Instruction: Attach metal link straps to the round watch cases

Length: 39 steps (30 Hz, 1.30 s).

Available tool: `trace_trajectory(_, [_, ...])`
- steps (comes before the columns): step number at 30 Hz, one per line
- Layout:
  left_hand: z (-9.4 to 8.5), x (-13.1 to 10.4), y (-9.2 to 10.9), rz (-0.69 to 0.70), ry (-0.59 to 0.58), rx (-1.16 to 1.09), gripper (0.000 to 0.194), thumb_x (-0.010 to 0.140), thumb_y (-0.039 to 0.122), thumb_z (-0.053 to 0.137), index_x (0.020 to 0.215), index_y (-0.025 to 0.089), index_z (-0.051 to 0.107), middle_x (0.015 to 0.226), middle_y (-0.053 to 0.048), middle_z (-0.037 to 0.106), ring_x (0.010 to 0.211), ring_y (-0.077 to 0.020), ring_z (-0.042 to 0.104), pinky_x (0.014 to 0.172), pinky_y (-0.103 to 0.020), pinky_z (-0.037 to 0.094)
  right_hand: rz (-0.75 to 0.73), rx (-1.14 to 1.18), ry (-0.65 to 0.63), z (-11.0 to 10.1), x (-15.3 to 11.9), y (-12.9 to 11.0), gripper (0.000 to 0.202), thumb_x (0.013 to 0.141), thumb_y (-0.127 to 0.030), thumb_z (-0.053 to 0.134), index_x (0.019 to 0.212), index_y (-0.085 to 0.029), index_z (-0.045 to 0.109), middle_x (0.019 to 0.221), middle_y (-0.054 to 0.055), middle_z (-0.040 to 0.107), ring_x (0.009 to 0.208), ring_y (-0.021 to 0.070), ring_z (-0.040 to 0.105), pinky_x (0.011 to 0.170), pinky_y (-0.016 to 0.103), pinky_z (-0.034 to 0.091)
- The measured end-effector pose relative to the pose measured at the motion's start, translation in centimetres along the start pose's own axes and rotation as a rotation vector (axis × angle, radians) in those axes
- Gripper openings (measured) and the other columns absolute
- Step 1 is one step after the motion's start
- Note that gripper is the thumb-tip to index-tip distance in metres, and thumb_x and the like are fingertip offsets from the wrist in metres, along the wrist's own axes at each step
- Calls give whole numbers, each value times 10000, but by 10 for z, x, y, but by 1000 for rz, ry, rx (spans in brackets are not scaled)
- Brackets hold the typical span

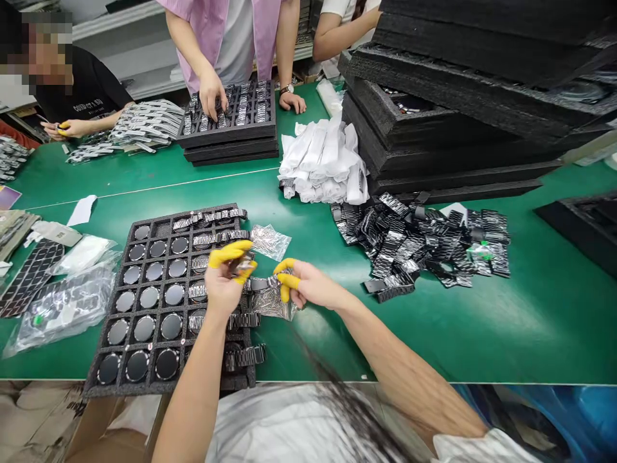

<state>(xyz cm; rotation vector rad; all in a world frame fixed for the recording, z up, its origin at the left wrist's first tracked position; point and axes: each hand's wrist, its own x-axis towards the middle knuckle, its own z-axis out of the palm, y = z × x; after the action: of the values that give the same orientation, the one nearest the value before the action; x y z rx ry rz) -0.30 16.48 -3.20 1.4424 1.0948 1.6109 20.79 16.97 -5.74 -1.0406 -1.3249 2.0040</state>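
My left hand (224, 290), with yellow finger cots, is closed around a watch (244, 263) above the right part of a black foam tray (126, 384). The fingers partly cover the watch. My right hand (314, 287), also in yellow cots, pinches a dark metal watch band (261, 283) just to the right; whether the band is joined to the watch cannot be made out. Round watch heads (149, 297) fill most of the tray's left compartments, and metal bands (216, 239) lie along its right side. Below my right hand is a clear bag of small metal pins (272, 303).
Loose black bands (409, 238) are heaped to the right, beside white wrapped bundles (322, 161). Stacked black foam trays (448, 148) rise behind them. Across the green table (318, 354), a co-worker's hand (211, 93) reaches into another tray (229, 148). Plastic bags (67, 305) lie left.
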Motion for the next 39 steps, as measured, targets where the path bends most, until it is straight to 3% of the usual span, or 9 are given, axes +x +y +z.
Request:
trace_trajectory(4, [12,-15,-7,-155,-442,86,267,865,242,812,1072,214,645,1152,-96,752,1088,-230,730,986,-396,572,-108,191,181,2,1,-6,379,836,-503,743,1003,-212,567,521,-50,682,338,103,510,364,187,351])
trace_trajectory(6, [15,-19,-8,-319,-522,92,279,859,226,802,1076,207,626,1078,-67,745,1005,-203,726,934,-351,562,-105,203,205,2,-1,-8,420,829,-537,756,1019,-221,555,519,-60,670,342,113,528,368,192,357])
trace_trajectory(11, [11,-8,0,-716,-171,-127,494,795,437,871,1121,205,582,797,32,683,484,-49,415,480,-194,300,-27,-118,133,-4,-9,-8,313,949,-532,654,956,-231,568,686,-10,743,460,142,643,452,231,447])
trace_trajectory(16, [9,0,9,-704,-18,-238,537,704,488,926,1039,167,655,544,103,497,414,-20,199,457,-212,134,76,-1140,114,20,-16,2,39,932,-208,693,906,-184,676,893,142,801,783,286,764,643,317,469])
trace_trajectory(19, [10,-1,11,-700,-45,-256,480,706,511,924,914,171,657,464,129,377,403,-29,197,456,-217,145,66,-1312,133,39,-14,9,95,955,-141,615,989,-147,703,1015,228,798,895,353,771,702,359,471])
trace_trajectory(27, [9,-3,10,-687,-74,-274,552,672,521,956,984,159,680,657,43,646,408,-3,252,429,-194,218,-57,-865,-97,0,-7,1,123,870,-103,602,849,-215,647,726,-25,669,598,145,606,582,251,372])
trace_trajectory(31, [10,-5,4,-602,-116,-122,513,713,417,943,1099,183,699,922,-44,772,560,-81,535,509,-213,436,-144,-552,-81,-12,-6,-1,87,906,-247,635,824,-218,640,719,-41,612,555,126,546,554,250,408])
trace_trajectory(34, [11,-11,-4,-426,-210,109,428,801,314,854,1180,196,692,1015,-59,780,851,-190,717,799,-323,603,-285,-330,99,-5,-5,0,143,907,-357,699,848,-228,680,767,-11,651,610,153,563,576,285,468])
trace_trajectory(39, [12,-22,-13,-237,-410,319,520,843,143,718,1355,225,667,1238,-88,773,1091,-258,746,1000,-407,599,-557,-83,639,16,-4,6,231,892,-492,778,928,-274,711,982,69,725,784,232,674,673,380,578])
